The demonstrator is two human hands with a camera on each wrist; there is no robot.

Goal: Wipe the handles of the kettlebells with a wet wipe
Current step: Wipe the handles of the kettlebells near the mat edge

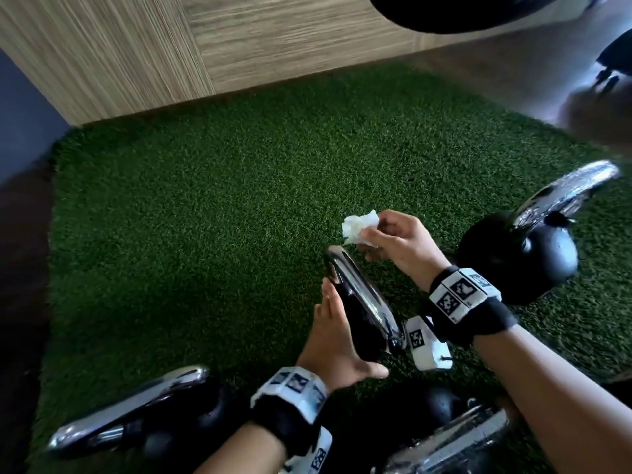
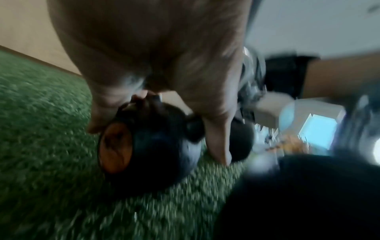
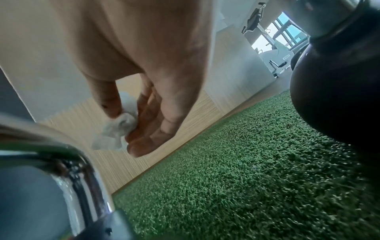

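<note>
Green artificial turf (image 1: 205,206), rough and springy, is covering the floor and is keeping the round weights from rolling. The middle kettlebell (image 1: 355,323) is serving here as the landmark: a black matte ball with a smooth chrome handle (image 1: 359,289). The left hand (image 1: 333,340) is lying with straight fingers against its left side, I think to steady it for wiping. To the right of it another kettlebell (image 1: 519,254) is standing on the turf, and two more are lying nearer to the person. Just beyond the far end of the handle, not touching it, the right hand (image 1: 400,244) is pinching the wet wipe (image 1: 359,225), a crumpled, soft white wad between thumb and fingertips, probably so that it can wrap around the bar.
</note>
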